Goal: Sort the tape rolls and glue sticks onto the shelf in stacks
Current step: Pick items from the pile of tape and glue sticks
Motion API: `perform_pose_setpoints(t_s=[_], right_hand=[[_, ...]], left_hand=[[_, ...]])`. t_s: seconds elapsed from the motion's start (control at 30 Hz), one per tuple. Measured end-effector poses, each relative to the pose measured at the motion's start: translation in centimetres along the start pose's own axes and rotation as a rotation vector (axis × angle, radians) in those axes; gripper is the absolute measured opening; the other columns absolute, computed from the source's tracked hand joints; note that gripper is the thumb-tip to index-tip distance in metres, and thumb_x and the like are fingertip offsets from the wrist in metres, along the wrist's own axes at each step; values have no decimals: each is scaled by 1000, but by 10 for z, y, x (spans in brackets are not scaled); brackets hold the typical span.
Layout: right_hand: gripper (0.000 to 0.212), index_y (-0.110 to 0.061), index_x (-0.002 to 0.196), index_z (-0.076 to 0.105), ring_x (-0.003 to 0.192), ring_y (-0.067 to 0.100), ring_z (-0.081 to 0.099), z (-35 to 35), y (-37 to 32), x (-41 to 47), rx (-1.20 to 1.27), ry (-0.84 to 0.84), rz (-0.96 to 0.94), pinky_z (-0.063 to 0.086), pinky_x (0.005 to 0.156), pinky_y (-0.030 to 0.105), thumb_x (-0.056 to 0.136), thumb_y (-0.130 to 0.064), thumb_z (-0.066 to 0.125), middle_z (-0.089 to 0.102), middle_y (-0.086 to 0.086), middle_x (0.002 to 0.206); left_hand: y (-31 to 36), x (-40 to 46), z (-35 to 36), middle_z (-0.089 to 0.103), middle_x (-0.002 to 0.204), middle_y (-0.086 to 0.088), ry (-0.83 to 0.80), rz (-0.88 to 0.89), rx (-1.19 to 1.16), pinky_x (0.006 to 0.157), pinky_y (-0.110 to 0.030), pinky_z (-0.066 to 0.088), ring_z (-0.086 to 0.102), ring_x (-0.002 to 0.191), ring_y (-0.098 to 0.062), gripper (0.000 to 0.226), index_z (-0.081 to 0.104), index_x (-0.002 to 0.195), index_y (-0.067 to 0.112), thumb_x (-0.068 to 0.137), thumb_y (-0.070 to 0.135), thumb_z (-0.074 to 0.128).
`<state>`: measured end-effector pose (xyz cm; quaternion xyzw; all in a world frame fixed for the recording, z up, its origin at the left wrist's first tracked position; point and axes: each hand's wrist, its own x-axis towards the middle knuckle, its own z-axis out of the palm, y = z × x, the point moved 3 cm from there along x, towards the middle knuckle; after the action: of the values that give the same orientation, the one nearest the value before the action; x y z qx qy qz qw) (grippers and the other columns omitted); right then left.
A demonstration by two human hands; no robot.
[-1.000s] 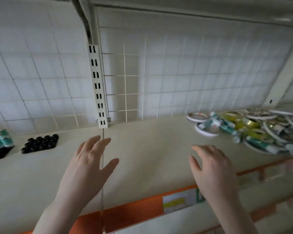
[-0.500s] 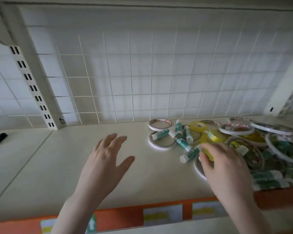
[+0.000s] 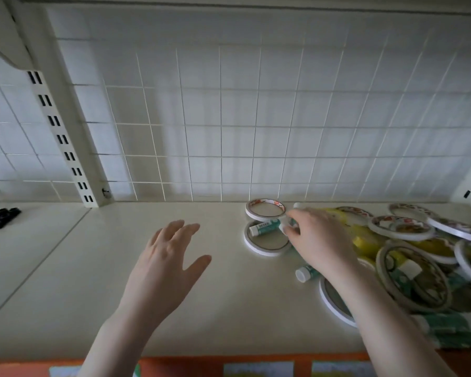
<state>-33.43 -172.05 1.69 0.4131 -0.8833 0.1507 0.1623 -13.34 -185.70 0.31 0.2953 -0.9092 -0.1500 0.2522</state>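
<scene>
Glue stick point(image 3: 264, 228) lying across tape roll point(image 3: 267, 242) on shelf point(image 3: 93, 268), right hand point(image 3: 317, 238) fingers pinching its far end; left hand point(image 3: 163, 265) hovering, fingers spread wide.

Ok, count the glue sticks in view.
4 glue sticks at least: one across a white tape roll at the right hand, one beside its wrist, one inside a tape ring, one blurred at the pile's front. Others may be hidden.
</scene>
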Motion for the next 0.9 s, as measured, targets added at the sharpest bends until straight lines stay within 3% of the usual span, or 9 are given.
perform_pose_setpoints(t_s=[0.3, 0.47, 0.63, 0.77, 0.9], right_hand=[[12, -18, 103, 52, 95, 22, 56, 10, -15, 5, -170, -60, -51, 29, 66, 27, 95, -20, 43, 53, 2, 102], [10, -20, 88, 36, 94, 21, 56, 7, -18, 1, -135, -50, -33, 25, 65, 26, 92, -14, 44, 57, -1, 96], [12, -19, 99, 50, 79, 20, 51, -5, -9, 1, -22, 43, 60, 28, 58, 27, 87, -21, 48, 58, -2, 93], [19, -19, 101, 61, 80, 23, 54, -16, 6, -5, 103, 111, 158, 31, 58, 28, 83, -19, 55, 64, 0, 92], [11, -14, 90, 64, 66, 23, 50, -23, 21, -16, 203, 194, 184, 32, 57, 28, 80, -13, 63, 65, 1, 76]], left_hand=[[-6, 17, 1, 42, 141, 2, 0, 33, 2, 103, -29, 30, 37, 130, -18, 56, 48, 133, 24, 82, 41, 63], [-6, 21, 4, 40, 142, 3, -12, 44, -8, 103, -26, 29, 35, 131, -16, 56, 46, 134, 25, 83, 42, 62], [-5, 25, 3, 40, 142, 4, -16, 64, -23, 102, -25, 29, 36, 131, -15, 55, 46, 134, 25, 83, 41, 62], [-1, 33, 1, 41, 140, 6, -25, 92, -18, 99, -22, 29, 36, 129, -13, 54, 45, 134, 24, 85, 41, 61], [9, 44, 1, 44, 137, 9, -59, 149, -13, 95, -23, 33, 39, 126, -12, 53, 45, 135, 24, 87, 41, 58]])
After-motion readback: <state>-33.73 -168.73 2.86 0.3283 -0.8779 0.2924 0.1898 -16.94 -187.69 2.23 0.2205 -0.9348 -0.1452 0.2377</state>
